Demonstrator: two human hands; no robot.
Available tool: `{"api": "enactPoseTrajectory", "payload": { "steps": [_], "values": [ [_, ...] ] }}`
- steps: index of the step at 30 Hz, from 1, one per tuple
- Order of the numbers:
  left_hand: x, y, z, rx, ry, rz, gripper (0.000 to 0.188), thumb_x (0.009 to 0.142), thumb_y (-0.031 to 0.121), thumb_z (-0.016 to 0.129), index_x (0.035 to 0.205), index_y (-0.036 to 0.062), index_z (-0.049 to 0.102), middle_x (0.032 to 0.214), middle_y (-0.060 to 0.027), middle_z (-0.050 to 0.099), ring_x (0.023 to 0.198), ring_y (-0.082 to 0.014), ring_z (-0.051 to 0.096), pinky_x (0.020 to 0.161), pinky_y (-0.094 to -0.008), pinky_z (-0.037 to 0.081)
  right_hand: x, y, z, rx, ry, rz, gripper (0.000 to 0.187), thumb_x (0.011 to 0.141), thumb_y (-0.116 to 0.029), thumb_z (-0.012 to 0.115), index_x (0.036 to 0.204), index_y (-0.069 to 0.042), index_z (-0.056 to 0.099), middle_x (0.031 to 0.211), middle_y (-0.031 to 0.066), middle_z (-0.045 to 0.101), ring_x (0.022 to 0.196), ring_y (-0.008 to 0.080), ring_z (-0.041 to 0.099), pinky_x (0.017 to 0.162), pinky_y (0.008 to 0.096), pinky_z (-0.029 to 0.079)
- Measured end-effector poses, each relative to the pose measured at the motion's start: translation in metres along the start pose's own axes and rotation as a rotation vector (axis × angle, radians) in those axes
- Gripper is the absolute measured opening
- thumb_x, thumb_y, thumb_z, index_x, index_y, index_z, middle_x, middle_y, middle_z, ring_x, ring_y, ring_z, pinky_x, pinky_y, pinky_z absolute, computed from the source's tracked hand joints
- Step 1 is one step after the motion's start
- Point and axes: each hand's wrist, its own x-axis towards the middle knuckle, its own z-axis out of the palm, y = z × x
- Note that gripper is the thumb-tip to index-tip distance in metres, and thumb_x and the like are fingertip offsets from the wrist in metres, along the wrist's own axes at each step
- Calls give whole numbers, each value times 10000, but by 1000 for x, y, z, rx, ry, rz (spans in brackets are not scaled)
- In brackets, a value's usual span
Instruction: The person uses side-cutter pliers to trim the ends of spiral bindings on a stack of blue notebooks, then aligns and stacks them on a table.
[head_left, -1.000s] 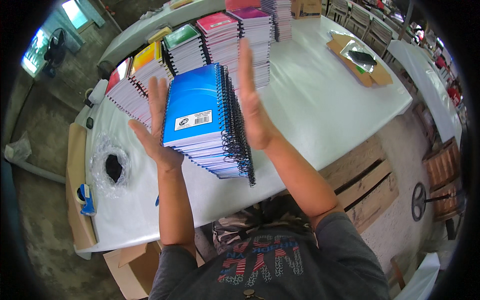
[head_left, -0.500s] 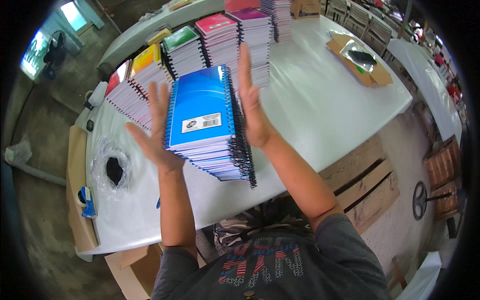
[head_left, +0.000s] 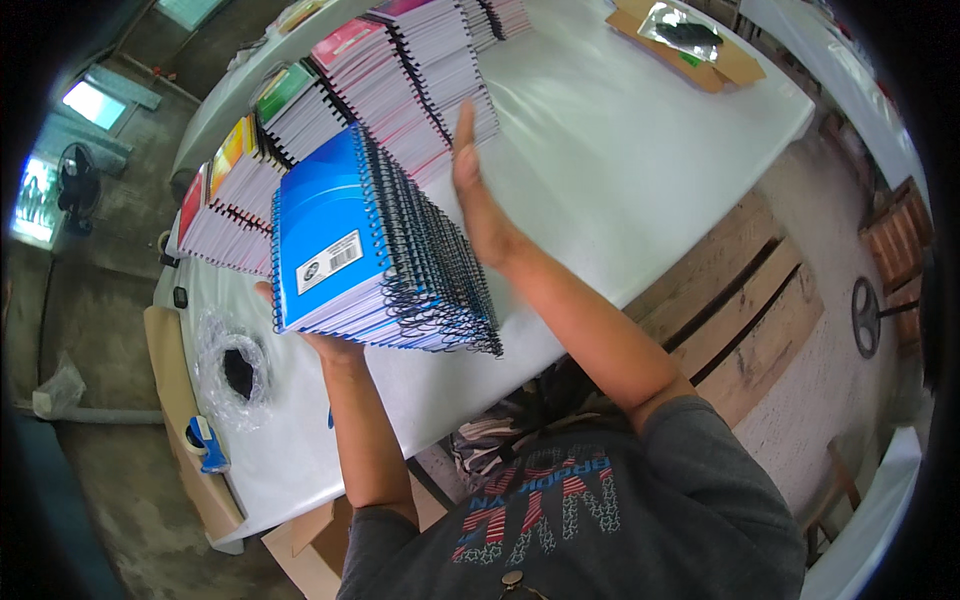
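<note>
A tall stack of spiral-bound notebooks with a blue cover on top [head_left: 325, 205] stands before me, leaning to the left, its black wire coils fanned along the right side. My left hand [head_left: 335, 346] is at the stack's near left side. Its thumb sticks out past the edge; the other fingers are hidden behind the notebooks. On the other side, my right hand [head_left: 480, 200] is raised flat with fingers stretched upward, a small gap between it and the coils.
Behind stand stacks of notebooks with red [head_left: 192, 205], yellow [head_left: 232, 155], green [head_left: 283, 92] and pink covers [head_left: 347, 42]. A plastic wrap roll [head_left: 212, 365] and blue tape dispenser [head_left: 207, 445] lie left on the white table [head_left: 610, 170]. Cardboard [head_left: 735, 65] lies far right; a wooden pallet [head_left: 730, 290] is below.
The view has turned, shifting the table scene. The blue stack now leans left and shows more of its coils. My left fingers went behind it; my right hand has moved slightly away from it.
</note>
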Motion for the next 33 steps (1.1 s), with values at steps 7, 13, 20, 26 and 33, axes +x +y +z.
{"api": "enactPoseTrajectory", "payload": {
  "steps": [7, 13, 20, 26, 33],
  "values": [
    [-6, -6, -13, 196, 320, 155, 751, 876, 621, 311, 1331, 27, 381, 1277, -154, 489, 1146, -305, 489, 987, -438, 393, -9, 5, -4, -50, 3, 120, 867, 888, -655, 135, 1405, -35, -181, 1496, 176, -148, 1377, 318, -160, 1089, 494, -67],
    [-32, -37, -67, 286, 693, -104, 604, 928, 512, 292, 1350, 89, 371, 1380, -92, 388, 1251, -273, 363, 1064, -422, 282, -35, 39, -39, -126, 170, 330, 778, 916, -603, 116, 1424, -80, -156, 1505, 166, -111, 1385, 310, -128, 1092, 483, -72],
    [-33, -64, -45, 164, 819, -240, 540, 939, 453, 319, 1323, 79, 377, 1351, -114, 394, 1228, -292, 369, 1054, -456, 288, -65, 74, -22, -41, 199, 324, 666, 965, -456, 170, 1438, -83, -112, 1513, 158, -66, 1390, 332, -91, 1101, 473, -37],
    [-63, -70, -90, 325, 789, -173, 526, 957, 429, 309, 1358, 90, 335, 1362, -108, 378, 1226, -250, 380, 1035, -409, 334, -84, 84, 16, 125, 211, 406, 710, 960, -491, 238, 1443, -72, -72, 1504, 199, -31, 1392, 329, -43, 1122, 410, 24],
    [-72, -60, -72, 320, 938, -185, 702, 884, 594, 315, 1402, 122, 296, 1441, -109, 302, 1299, -324, 301, 1082, -484, 231, -63, 126, -35, 302, 231, 412, 679, 954, -515, 226, 1455, -126, -16, 1503, 144, 118, 1361, 273, 185, 1114, 403, 128]
  ]
}}
